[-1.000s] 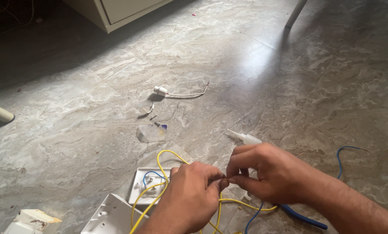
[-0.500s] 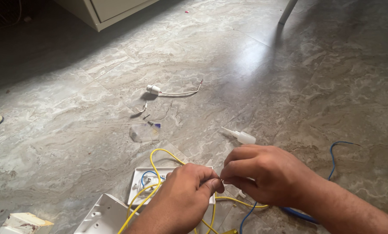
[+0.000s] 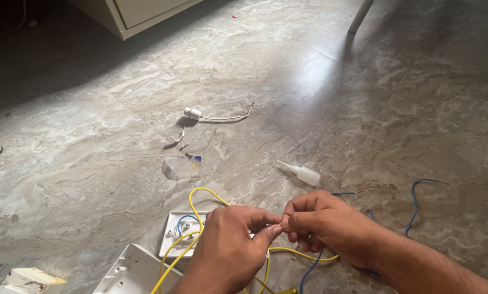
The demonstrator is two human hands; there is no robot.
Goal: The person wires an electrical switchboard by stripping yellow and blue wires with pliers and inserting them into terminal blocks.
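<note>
- Left hand (image 3: 230,247) and right hand (image 3: 323,223) meet fingertip to fingertip low in the middle of the shot, just above the marble-look floor (image 3: 364,109). Both are pinched tight on something tiny between them, looks like a wire end, but it's too small to say for sure.
- The yellow wire (image 3: 197,198) loops up from under the left hand and runs back down past both hands.
- White switch plate (image 3: 173,234) lies flat just left of the left hand, with a short blue wire curled on it and yellow wire crossing it.
- An open white plastic box (image 3: 129,269) sits at the bottom edge beside the plate. Can't make out anything inside it.
- Small white glue bottle (image 3: 301,172) lies on its side just beyond the right hand.
- Blue wire (image 3: 418,201) trails off to the right of that arm.
- Further out: a clear plastic bit (image 3: 181,166) and a white lamp holder (image 3: 192,113) with a thin lead.
</note>
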